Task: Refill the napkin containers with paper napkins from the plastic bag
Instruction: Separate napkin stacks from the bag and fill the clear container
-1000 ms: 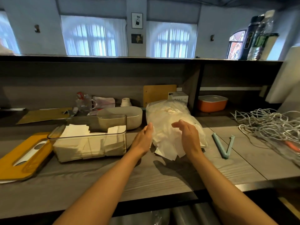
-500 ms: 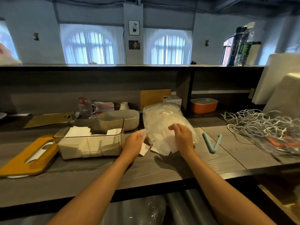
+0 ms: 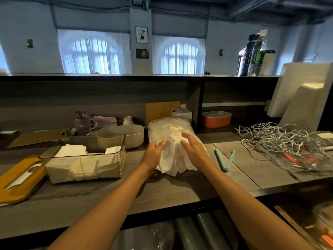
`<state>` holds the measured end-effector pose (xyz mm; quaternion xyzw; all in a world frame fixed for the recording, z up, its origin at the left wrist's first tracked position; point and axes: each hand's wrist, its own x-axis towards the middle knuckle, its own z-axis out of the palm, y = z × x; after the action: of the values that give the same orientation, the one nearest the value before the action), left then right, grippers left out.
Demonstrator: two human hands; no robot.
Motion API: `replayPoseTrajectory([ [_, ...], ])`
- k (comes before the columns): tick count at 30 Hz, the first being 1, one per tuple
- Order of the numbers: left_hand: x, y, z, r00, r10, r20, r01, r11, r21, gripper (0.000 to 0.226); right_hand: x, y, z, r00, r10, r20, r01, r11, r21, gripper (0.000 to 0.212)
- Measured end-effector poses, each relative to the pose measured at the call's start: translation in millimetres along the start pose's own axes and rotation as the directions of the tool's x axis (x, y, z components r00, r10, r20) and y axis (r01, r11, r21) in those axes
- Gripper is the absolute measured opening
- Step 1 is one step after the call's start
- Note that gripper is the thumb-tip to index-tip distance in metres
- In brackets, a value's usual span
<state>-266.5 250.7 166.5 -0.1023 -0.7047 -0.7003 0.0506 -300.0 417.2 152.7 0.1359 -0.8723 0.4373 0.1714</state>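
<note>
A clear plastic bag (image 3: 168,129) stuffed with white paper napkins lies on the counter in front of me, its open end towards me. A bunch of napkins (image 3: 171,164) sticks out of that end. My left hand (image 3: 154,154) grips this bunch from the left. My right hand (image 3: 195,151) lies over the right side of the bag and holds it, fingers slightly curved. To the left stands a clear rectangular napkin container (image 3: 121,160), open on top and partly filled with stacked napkins. Its yellow lid (image 3: 21,179) lies beside it at the far left.
A grey oval container (image 3: 134,135) stands behind the clear one. A teal clip (image 3: 225,160) lies right of the bag. A tangle of white cables (image 3: 281,139) covers the right of the counter. An orange box (image 3: 216,119) sits in the back shelf.
My left hand held a loose napkin left of the bag half a second ago; it has moved right onto the bunch at the bag's mouth. My right hand stays on the bag.
</note>
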Motion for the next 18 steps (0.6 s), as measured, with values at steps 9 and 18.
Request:
replayPoseTrajectory([
  [9,48,-35,-19,0.991,0.133,-0.022,-0.131,0.988,0.088,0.041,18,27,13,0.973,-0.067,0.22,0.163,0.876,-0.453,0.089],
  [18,64,-55,-42,0.969,-0.182,-0.168,0.146,0.968,-0.206,0.036,25,37,15,0.977,-0.212,0.031,0.202,0.865,-0.459,0.047],
])
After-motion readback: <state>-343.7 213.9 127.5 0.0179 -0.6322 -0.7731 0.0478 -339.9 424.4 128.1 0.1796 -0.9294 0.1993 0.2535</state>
